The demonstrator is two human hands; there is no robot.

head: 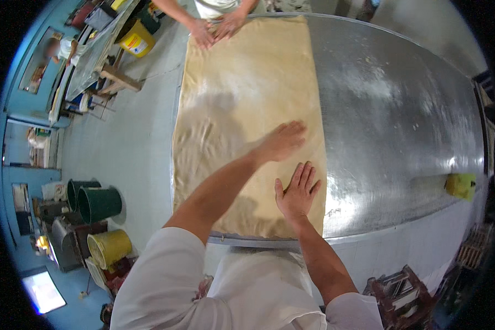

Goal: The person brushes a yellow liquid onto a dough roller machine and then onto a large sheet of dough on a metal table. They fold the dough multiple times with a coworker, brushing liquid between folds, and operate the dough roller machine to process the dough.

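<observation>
A large rectangular sheet of pale dough (255, 90) lies across the left part of a metal-topped table (379, 123). My left hand (281, 142) reaches over the dough near its right side, palm down and slightly blurred; whether it touches the surface cannot be told. Closer to me, my right hand (299, 196) rests palm down by the dough's right edge, its fingers spread. Neither hand grips anything. Small wrinkles run through the dough at the left, and shadows fall on it. At the far end, a co-worker's two hands (216, 31) are on the dough's far left corner.
A yellow-green object (460, 186) stands on the table at the right. White powder marks the metal. Left on the floor are green bins (100, 204), a yellow bucket (109, 248) and a wooden-legged table (117, 77) with another yellow bucket (136, 39) beside it. Another person is farther off.
</observation>
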